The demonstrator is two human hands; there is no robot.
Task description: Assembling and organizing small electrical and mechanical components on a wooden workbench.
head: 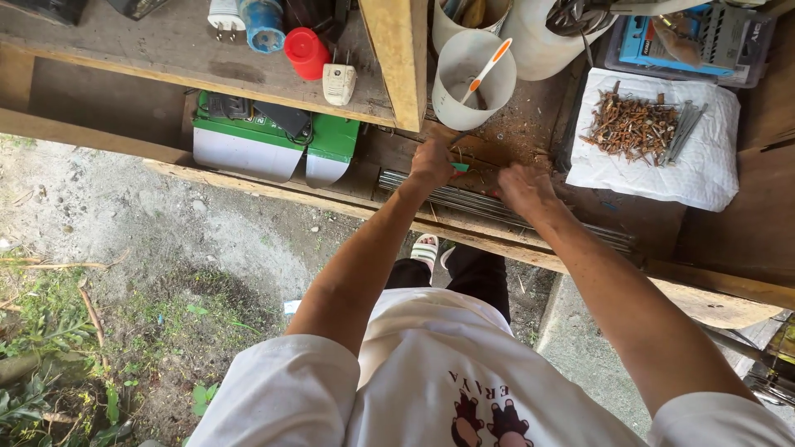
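A bundle of thin grey metal rods (497, 207) is laid along the front edge of a worn wooden workbench (729, 207). Just above it, the left hand (432, 161) is closed on a small green-handled tool (460, 166); the right hand (523, 189) is pressed onto the rods, fingers curled. The rods are judged stiff, slippery and best gripped mid-length. Rusty nails on a white cloth (654, 132) are seen beyond, bare ground below.

left hand (432, 162) fingers curled | right hand (525, 190) fingers curled, arms outstretched
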